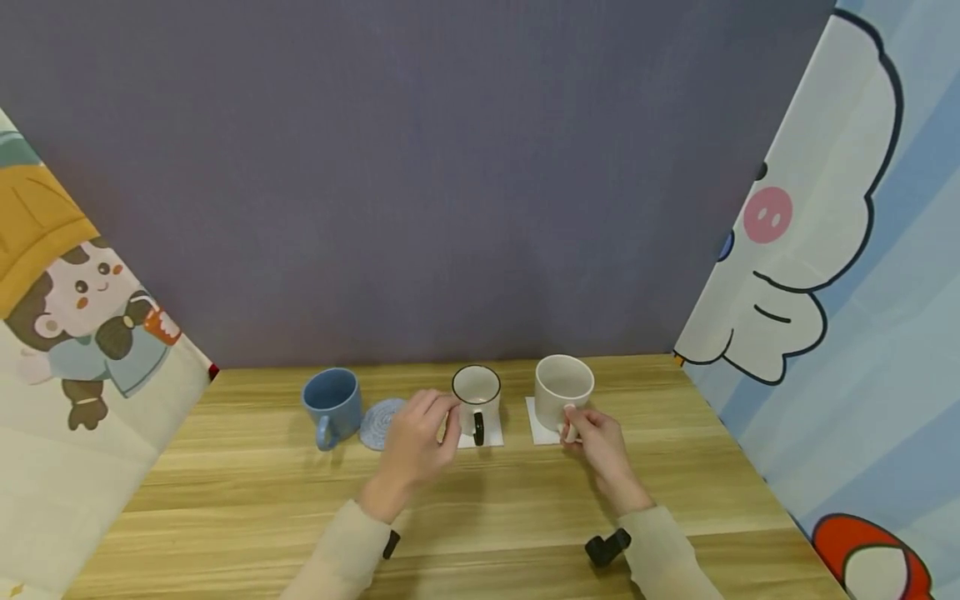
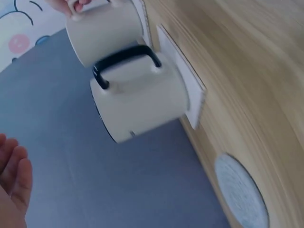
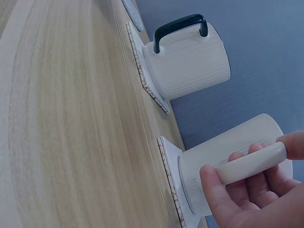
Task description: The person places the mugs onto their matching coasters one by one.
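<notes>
On the right, a plain white mug point(image 1: 551, 404) stands upright on a white square coaster point(image 1: 540, 432). My right hand point(image 1: 600, 446) grips its handle point(image 3: 251, 164), thumb at the upper end and fingers curled through. In the middle, a white mug with a black rim and black handle point(image 1: 487, 408) sits on another square coaster point(image 2: 183, 76). Just left of this mug is my left hand point(image 1: 418, 437), its fingers loosely bent. The left wrist view shows those fingers point(image 2: 21, 183) apart from the mug and holding nothing.
Left of my left hand lies a round blue woven coaster point(image 1: 377, 423). Beside it, a blue mug point(image 1: 343, 413) stands directly on the wooden table point(image 1: 480, 525). A grey panel point(image 1: 450, 183) rises behind the mugs, with cartoon-printed cloths point(image 1: 862, 400) at both sides.
</notes>
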The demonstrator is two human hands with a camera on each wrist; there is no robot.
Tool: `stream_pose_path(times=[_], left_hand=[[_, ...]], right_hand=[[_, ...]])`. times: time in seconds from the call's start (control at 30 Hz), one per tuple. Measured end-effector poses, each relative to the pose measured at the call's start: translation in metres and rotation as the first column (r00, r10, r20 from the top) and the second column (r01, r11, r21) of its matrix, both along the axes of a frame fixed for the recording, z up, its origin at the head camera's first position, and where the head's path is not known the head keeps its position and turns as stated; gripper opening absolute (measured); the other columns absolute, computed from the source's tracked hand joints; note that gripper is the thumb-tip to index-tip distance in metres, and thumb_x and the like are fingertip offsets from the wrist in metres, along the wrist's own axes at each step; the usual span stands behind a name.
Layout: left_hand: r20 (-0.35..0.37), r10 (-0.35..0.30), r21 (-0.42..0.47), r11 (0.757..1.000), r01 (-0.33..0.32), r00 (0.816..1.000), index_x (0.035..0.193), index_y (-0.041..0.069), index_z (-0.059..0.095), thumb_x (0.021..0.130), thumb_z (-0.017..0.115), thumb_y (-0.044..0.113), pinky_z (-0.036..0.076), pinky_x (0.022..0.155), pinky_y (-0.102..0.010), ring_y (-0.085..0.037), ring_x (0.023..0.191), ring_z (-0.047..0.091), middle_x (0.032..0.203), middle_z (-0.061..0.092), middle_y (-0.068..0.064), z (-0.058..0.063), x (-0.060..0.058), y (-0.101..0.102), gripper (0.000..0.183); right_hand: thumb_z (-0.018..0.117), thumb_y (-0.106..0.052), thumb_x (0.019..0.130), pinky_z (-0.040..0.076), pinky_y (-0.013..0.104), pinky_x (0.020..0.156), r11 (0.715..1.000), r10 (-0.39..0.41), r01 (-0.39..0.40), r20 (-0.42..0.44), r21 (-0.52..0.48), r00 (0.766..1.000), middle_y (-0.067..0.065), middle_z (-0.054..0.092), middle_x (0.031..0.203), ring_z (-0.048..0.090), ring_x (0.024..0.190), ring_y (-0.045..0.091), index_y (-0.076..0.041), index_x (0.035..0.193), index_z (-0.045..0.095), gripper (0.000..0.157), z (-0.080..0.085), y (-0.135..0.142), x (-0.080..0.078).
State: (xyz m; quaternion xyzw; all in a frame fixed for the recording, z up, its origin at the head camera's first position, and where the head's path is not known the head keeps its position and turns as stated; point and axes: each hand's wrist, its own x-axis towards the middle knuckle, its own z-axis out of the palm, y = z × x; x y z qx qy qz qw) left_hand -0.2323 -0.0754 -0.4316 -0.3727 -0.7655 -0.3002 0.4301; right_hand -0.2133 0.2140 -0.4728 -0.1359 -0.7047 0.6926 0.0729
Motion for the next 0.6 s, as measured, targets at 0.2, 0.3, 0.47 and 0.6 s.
stream_pose_path(times=[0.2,0.3,0.47,0.6], left_hand=[[0.001,0.025,0.076,0.997,-0.025,1.000,0.091,0.002,0.069,0.089,0.058,0.007,0.055,0.063,-0.036,-0.022,0.073,0.064,0.083,0.068,-0.007,-0.005,-0.002,-0.021,0.012],[0.015,0.068,0.102,0.992,-0.069,0.998,0.093,0.003,0.069,0.090,0.057,0.008,0.054,0.060,-0.036,-0.020,0.071,0.063,0.082,0.068,-0.006,-0.007,-0.002,-0.031,0.014],[0.007,0.113,0.170,0.979,-0.113,0.994,0.093,0.001,0.069,0.088,0.056,0.008,0.051,0.055,-0.034,-0.019,0.067,0.060,0.078,0.065,-0.006,-0.010,-0.004,-0.043,0.015],[0.019,0.132,0.192,0.972,-0.134,0.991,0.093,0.000,0.069,0.088,0.057,0.007,0.049,0.055,-0.034,-0.019,0.067,0.057,0.077,0.063,-0.007,-0.012,-0.005,-0.053,0.014]], right_hand=[[0.060,-0.021,0.103,0.060,0.037,0.074,1.000,-0.003,0.003,-0.001,0.012,1.000,0.008,0.065,0.078,0.064,0.074,0.020,0.013,0.102,0.062,0.034,-0.002,0.000,0.001],[0.060,-0.021,0.103,0.060,0.037,0.074,1.000,-0.004,0.004,0.000,0.013,1.000,0.008,0.065,0.078,0.064,0.074,0.020,0.014,0.102,0.062,0.034,-0.003,-0.001,0.000],[0.061,-0.023,0.103,0.060,0.038,0.075,1.000,0.010,-0.010,0.005,0.015,1.000,0.008,0.065,0.080,0.064,0.076,0.022,0.012,0.102,0.063,0.035,-0.001,0.000,0.000],[0.060,-0.025,0.104,0.060,0.036,0.075,1.000,0.014,-0.015,0.008,0.025,1.000,0.008,0.065,0.081,0.065,0.077,0.022,0.011,0.102,0.062,0.036,0.000,0.000,0.001]])
